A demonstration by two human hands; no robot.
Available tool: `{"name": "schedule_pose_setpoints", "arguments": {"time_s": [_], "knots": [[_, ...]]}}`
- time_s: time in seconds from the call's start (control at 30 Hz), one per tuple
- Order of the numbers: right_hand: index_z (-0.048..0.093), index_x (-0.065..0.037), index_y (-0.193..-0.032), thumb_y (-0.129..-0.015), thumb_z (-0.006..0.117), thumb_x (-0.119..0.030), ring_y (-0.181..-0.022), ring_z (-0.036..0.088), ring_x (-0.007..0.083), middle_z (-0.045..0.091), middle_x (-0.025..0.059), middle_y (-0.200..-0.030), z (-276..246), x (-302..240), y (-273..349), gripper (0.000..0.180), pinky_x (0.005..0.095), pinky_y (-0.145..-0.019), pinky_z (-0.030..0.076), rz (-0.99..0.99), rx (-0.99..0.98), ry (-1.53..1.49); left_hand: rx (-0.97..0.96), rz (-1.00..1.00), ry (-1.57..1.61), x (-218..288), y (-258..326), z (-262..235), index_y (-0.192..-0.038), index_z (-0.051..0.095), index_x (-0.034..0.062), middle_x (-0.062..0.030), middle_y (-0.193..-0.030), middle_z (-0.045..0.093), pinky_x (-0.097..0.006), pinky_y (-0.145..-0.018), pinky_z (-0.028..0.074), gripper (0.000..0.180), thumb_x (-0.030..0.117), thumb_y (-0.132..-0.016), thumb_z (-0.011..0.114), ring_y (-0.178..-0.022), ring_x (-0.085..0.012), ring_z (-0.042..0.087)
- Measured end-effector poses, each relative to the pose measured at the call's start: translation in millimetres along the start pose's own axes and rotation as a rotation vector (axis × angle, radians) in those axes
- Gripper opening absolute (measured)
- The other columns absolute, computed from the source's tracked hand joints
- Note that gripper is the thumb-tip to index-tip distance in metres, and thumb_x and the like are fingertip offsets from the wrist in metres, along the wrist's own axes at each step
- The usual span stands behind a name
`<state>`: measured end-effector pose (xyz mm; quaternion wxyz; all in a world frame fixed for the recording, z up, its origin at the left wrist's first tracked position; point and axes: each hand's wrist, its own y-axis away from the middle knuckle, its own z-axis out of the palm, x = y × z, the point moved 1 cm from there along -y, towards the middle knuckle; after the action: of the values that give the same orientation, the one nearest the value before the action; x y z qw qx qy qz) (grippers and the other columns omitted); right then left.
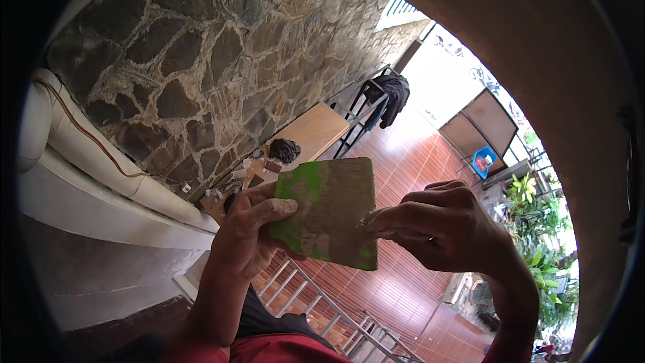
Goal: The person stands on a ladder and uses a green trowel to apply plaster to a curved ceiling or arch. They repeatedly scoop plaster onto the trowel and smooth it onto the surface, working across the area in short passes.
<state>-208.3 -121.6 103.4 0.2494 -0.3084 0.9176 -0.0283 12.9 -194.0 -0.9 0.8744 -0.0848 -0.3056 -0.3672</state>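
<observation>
The left hand (252,228) grips a flat green pad (329,212), worn brown with dirt across most of its face, thumb pressed over its left edge. The pad is held up in the air in front of the stone wall (201,60). The right hand (437,228) is closed, its fingertips pinched at the pad's right edge. Far below lie a red tiled floor (403,161), a wooden surface (312,131) against the wall, and metal ladder rails (322,309).
</observation>
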Motion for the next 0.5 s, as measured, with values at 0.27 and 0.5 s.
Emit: {"name": "schedule_pose_setpoints", "arguments": {"time_s": [0.27,0.5], "knots": [[0.062,-0.011,-0.101,-0.08,0.069,-0.01,-0.059,0.063,0.0184,0.064,0.0051,-0.077,-5.9,-2.2,-11.8,0.023,0.0316,-0.053,0.052,-0.022,0.002,0.092,0.009,0.01,0.066,5.3,6.0,-6.3,-0.117,0.045,-0.0162,-0.0223,-0.102,0.061,-0.034,-0.062,0.061,0.041,0.006,-0.083,0.053,-0.08,-0.0249,0.068],[0.066,-0.007,-0.097,-0.08,0.072,-0.015,-0.063,0.066,0.0179,0.065,0.0074,-0.079,-1.9,-2.4,-17.5,0.02,0.0287,-0.054,0.052,-0.014,0.04,-0.077,0.038,0.016,0.071,4.4,9.9,-6.5,-0.116,0.046,-0.0173,-0.0224,-0.099,0.062,-0.035,-0.055,0.062,0.041,0.004,-0.082,0.055,-0.075,-0.0263,0.069]]}}
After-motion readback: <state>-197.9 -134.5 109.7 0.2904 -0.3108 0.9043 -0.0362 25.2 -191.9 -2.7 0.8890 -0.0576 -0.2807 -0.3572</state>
